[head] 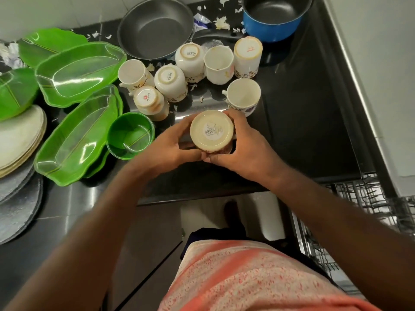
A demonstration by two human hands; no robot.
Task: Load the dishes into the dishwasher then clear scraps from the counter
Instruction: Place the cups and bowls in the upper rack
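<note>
I hold an upside-down cream mug (pixel 211 130) with a barcode sticker on its base above the counter's front edge. My left hand (pixel 167 145) grips its left side and my right hand (pixel 247 147) grips its right side. Several white mugs (pixel 170 80) stand on the black counter (pixel 303 108) behind it, most upside down, one upright mug (pixel 243 95) nearest. A dishwasher rack (pixel 370 198) shows at the lower right. Paper scraps (pixel 221 22) lie at the back of the counter.
Green leaf-shaped trays (pixel 76 72) and a green bowl (pixel 130 135) lie to the left, beside a stack of cream plates (pixel 20 138) and grey mats (pixel 18 209). A grey pan (pixel 155 25) and a blue pot (pixel 274 16) sit at the back.
</note>
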